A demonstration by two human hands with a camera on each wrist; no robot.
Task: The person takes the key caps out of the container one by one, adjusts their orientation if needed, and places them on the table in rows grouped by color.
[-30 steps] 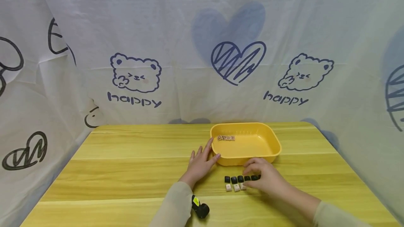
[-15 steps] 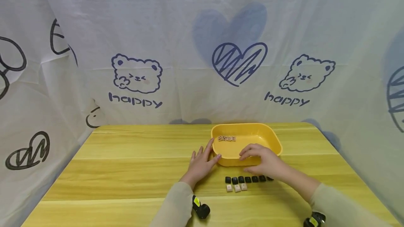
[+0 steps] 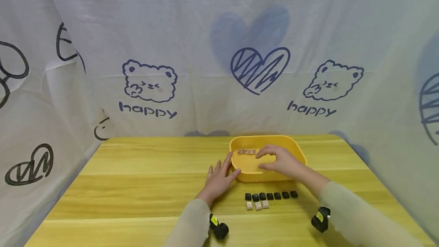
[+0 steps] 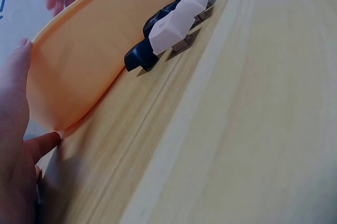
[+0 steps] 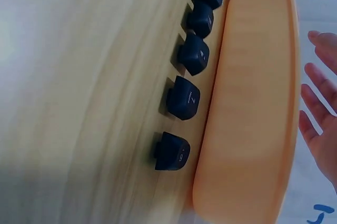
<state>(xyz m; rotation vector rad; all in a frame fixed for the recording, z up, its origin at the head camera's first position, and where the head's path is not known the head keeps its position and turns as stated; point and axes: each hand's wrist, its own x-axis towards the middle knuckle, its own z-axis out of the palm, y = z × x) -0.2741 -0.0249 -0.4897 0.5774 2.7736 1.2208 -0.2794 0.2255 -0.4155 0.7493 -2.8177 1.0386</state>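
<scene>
My left hand (image 3: 218, 180) rests against the left end of the yellow tray (image 3: 267, 177), its fingers extended and touching the wall and rim. My right hand (image 3: 282, 162) reaches over the tray's front rim. Its thumb and fingers are bent but apart, and I see nothing between them. Just left of those fingertips, several small keycaps with printed tops (image 3: 247, 151) lie in a row inside the tray. In front of it runs a row of black keycaps (image 3: 277, 196), with three white keycaps (image 3: 258, 206) in a shorter row nearer to me.
The tray stands on a wooden table (image 3: 137, 190), towards its back edge. Behind hangs a pale curtain (image 3: 202, 98) printed with hearts and bears. Black wrist cameras sit on the left wrist (image 3: 219, 230) and the right wrist (image 3: 321, 219).
My right hand has moved from the third white keycap up and back into the tray, uncovering the right end of the black row. The left hand stays against the tray.
</scene>
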